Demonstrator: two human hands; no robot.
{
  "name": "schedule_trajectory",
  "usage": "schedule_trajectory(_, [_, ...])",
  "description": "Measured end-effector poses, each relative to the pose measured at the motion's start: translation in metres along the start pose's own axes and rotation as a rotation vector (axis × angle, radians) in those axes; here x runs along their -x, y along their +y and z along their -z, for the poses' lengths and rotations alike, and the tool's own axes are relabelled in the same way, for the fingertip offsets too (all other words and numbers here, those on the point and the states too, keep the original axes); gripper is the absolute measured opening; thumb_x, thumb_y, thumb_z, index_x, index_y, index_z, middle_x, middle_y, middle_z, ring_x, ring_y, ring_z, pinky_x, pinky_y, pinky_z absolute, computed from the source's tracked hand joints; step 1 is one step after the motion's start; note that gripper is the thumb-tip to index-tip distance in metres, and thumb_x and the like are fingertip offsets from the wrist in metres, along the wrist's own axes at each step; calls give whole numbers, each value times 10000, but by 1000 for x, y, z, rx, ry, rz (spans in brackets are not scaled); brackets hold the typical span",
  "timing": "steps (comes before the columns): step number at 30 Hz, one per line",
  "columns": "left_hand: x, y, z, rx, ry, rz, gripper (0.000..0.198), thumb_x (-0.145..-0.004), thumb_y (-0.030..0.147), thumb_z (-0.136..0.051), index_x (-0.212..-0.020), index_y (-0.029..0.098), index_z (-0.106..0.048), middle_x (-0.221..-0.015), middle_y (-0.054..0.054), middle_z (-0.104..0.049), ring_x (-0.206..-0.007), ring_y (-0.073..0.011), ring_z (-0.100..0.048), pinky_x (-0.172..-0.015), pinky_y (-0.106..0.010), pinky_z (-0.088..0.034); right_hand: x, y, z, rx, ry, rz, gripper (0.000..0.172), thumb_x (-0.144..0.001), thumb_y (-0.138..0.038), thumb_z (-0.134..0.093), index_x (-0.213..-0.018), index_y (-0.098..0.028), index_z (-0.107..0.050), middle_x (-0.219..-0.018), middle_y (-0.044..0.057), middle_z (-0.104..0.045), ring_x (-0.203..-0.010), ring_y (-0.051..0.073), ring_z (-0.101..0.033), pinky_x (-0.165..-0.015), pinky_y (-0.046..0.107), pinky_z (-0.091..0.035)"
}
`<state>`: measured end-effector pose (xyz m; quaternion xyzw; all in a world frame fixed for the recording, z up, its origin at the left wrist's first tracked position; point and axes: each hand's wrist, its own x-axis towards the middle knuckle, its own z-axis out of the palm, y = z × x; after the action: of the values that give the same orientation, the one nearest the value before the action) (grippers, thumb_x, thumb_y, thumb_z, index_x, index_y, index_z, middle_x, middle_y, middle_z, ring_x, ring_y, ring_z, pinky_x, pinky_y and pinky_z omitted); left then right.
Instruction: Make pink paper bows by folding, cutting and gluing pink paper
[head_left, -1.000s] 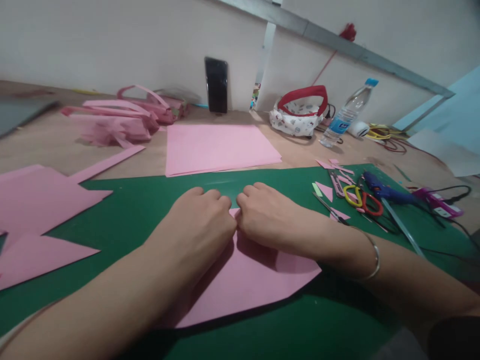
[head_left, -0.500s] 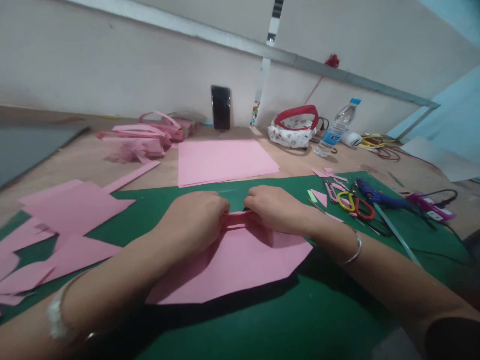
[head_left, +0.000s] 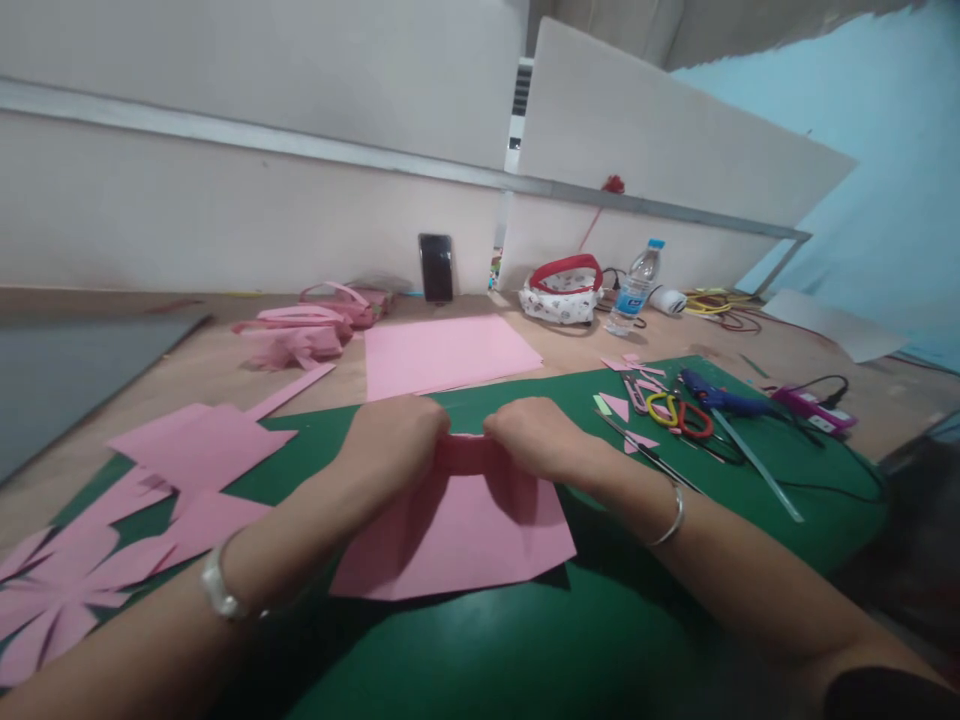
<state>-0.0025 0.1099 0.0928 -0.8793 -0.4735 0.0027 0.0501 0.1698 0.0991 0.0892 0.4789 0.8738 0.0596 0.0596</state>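
Observation:
A pink sheet of paper (head_left: 465, 545) is between my two hands, its far edge folded over into a darker band. My left hand (head_left: 401, 440) is closed on the left end of that fold, fingertips curled out of sight behind it. At the other end my right hand (head_left: 532, 440) grips the fold in the same way, its thumb hidden. The near part of the sheet slopes down toward me over the green cutting mat (head_left: 450, 660) and casts a shadow on it.
Pink cut pieces (head_left: 202, 445) and a flower shape (head_left: 64, 590) lie left. Behind are a paper stack (head_left: 450, 355), pink strips (head_left: 300, 335) and a phone (head_left: 436, 268). Right are scissors (head_left: 660, 410), a blue glue gun (head_left: 724, 395), a bottle (head_left: 634, 290) and a pouch (head_left: 562, 295).
The folded band at the far edge looks wider and stands more upright, with both hands still on it. My view has tilted up, showing more of the wall.

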Motion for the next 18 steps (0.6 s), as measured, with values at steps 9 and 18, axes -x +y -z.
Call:
schedule_trajectory(9, [3, 9, -5, -22, -31, -4, 173, -667, 105, -464, -552, 195, -556, -611, -67, -614, -545, -194, -576, -438, -275, -263, -2, -2, -4, -1, -17, 28, 133, -755, -84, -574, -754, -150, -689, -740, 94, -690, -686, 204, -637, -486, 253, -297])
schedule_trajectory(18, [1, 6, -6, 11, -68, 16, 149, -642, 169, -489, -499, 207, -481, -578, -70, -596, -508, -193, -556, -435, -270, -262, 3, 0, -7, -33, 11, 22, 127, -767, -80, -562, -767, -139, -674, -756, 89, -675, -672, 174, -597, -487, 256, -264])
